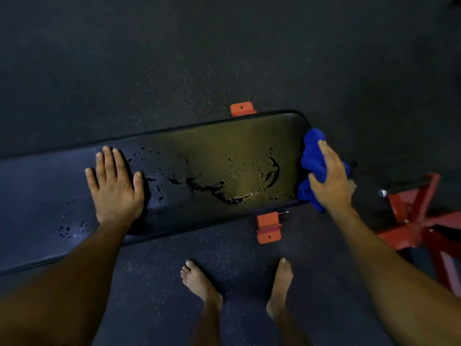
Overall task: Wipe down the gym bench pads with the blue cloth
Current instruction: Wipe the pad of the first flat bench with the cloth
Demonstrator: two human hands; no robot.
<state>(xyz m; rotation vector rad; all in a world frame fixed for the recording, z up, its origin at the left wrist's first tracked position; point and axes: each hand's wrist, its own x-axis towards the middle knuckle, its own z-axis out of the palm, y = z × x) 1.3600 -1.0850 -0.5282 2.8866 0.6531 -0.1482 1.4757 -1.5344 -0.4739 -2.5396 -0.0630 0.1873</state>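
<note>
Gripping blue cloth (pixel 314 163), R hand (pixel 330 181) at left-right bench pad (pixel 224 151) end; L hand (pixel 115 186) flat.

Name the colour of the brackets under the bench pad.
Orange brackets, clearest in the head view, beneath the bench pad.

Single head-worn wide-angle view. Camera faced steeply downward over bench pad (pixel 212 171), near, at arm's reach. Frame took in both forearms, bare feet (pixel 199 283) below, dark floor (pixel 174 58) above. No second view.

Vivid blue cloth (pixel 314 163) at three o'clock, glossy black pad (pixel 204 151) centre, orange brackets (pixel 269 227), speckled dark floor (pixel 174 58).
</note>
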